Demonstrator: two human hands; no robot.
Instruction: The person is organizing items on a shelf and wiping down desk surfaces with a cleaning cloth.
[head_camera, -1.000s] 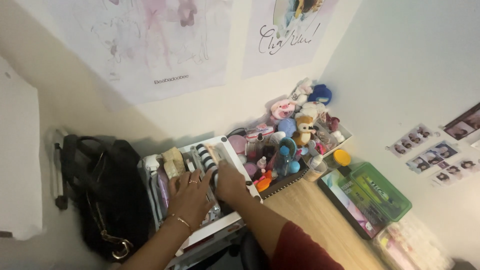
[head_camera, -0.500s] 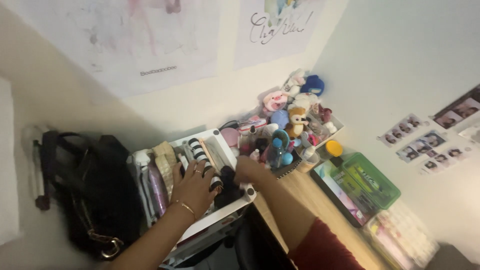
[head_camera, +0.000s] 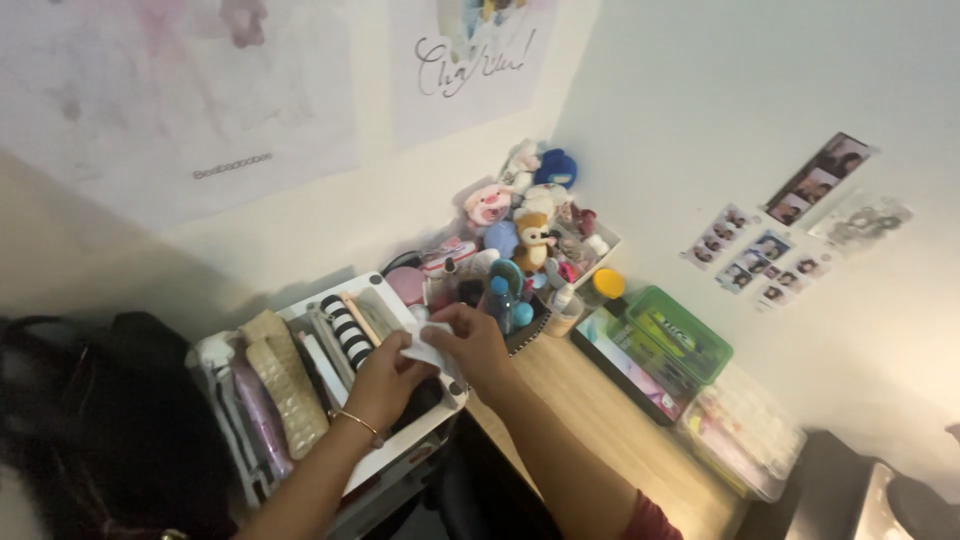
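- The black bag (head_camera: 110, 420) sits nearest, at the lower left, blurred and cut off by the frame edge; its contents cannot be made out.
- Just beside it stands the white organizer tray (head_camera: 400, 462), packed with upright items: a woven beige pouch (head_camera: 285, 385), a purple case (head_camera: 262, 425) and a black-and-white striped pouch (head_camera: 347, 330).
- The left hand (head_camera: 385, 380), with a thin bracelet on the wrist, rests over the tray's right compartment, its grip closed on the lower edge of a small white piece (head_camera: 425, 352), paper or cloth, I cannot tell which.
- The right hand (head_camera: 475, 340) meets it from the wooden surface (head_camera: 590, 420) side, its grip pinched together on the upper part of the same white piece, so the piece is held between both hands just above the tray's right corner.
- To handle it well, I judge that both hands should keep a light, even pinch and stay low over the tray, since crowded bottles stand just beyond the knuckles.
- What lies under the hands in that compartment is hidden; only something dark shows.
- Farther along the surface lie a green-lidded box (head_camera: 680, 345) and a clear plastic case (head_camera: 740, 440).
- Farthest, in the corner against the wall, a heap of plush toys (head_camera: 530, 225) and small bottles is too cluttered to separate.
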